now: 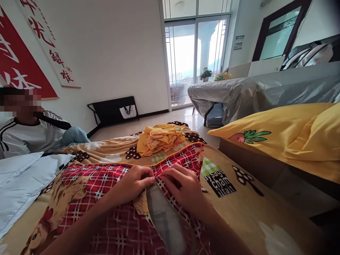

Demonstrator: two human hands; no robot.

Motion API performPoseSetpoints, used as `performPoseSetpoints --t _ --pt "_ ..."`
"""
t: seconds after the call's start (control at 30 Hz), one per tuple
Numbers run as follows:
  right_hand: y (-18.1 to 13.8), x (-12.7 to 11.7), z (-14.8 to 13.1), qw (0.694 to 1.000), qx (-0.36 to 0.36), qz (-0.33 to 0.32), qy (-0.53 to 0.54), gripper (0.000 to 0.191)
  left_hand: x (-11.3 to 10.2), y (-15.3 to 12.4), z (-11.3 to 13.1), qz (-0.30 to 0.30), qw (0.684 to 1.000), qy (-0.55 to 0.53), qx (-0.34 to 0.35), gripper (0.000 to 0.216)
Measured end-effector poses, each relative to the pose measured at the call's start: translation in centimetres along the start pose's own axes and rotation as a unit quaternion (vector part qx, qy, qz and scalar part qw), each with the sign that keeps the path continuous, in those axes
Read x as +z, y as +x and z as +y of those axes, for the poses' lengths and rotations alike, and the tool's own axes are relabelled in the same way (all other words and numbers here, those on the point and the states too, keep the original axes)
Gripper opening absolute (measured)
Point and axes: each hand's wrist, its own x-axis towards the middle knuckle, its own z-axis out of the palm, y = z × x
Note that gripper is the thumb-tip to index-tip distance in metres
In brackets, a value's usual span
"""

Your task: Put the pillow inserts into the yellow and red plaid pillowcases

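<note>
A red plaid cover (pixel 87 187) with a rooster print lies on the bed in front of me. Its edge gapes open along a zipper, and grey lining (pixel 164 219) shows inside. My left hand (pixel 134 184) pinches the left side of the opening with closed fingers. My right hand (pixel 184 189) grips the right side of the opening, fingers curled on the cloth. The two hands nearly touch at the top of the gap.
A crumpled yellow cloth (pixel 159 138) lies farther up the beige patterned bedspread (pixel 239 198). A white pillow (pixel 21 180) is at the left, beside a seated person (pixel 32 134). A yellow pillow (pixel 292 134) lies at the right. A covered table (pixel 239 92) stands by the balcony doors.
</note>
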Motion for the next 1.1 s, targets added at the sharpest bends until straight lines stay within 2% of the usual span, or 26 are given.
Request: performPoseSetpoints --t 0.07,0.17,0.27,0.43,0.53,0.83,0.97,1.1 --pt "0.0 0.1 0.0 0.998 -0.056 0.032 -0.01 0.017 0.3 -0.5 0.7 0.013 1.0 0.011 -0.002 0.026" --pt "-0.2 0.2 -0.1 0.994 -0.103 -0.009 -0.025 0.016 0.7 -1.2 1.3 0.04 0.999 0.015 -0.008 0.024" --pt "-0.5 0.3 -0.3 0.993 -0.111 -0.02 -0.047 0.014 1.0 -1.6 1.5 0.053 0.999 -0.003 -0.006 0.024" --pt "-1.0 0.8 -0.6 0.989 -0.124 0.015 -0.082 0.016 1.3 -1.8 1.6 0.073 0.997 -0.015 -0.01 0.027" --pt "-1.2 0.9 -0.5 0.988 -0.133 0.01 -0.075 0.016 1.3 -1.8 1.7 0.076 0.997 -0.007 -0.012 0.026" --pt "-1.0 0.9 -0.3 0.991 -0.12 -0.008 -0.06 0.022 1.3 -1.2 1.7 0.082 0.992 0.093 -0.024 0.022" --pt "-1.0 0.9 -0.2 0.988 -0.138 -0.009 -0.066 0.019 1.1 -0.9 1.6 0.078 0.989 0.123 -0.03 0.021" --pt "-0.9 0.9 -0.3 0.983 -0.164 -0.008 -0.078 0.021 0.5 -0.7 1.7 0.05 0.986 0.156 -0.035 0.033"
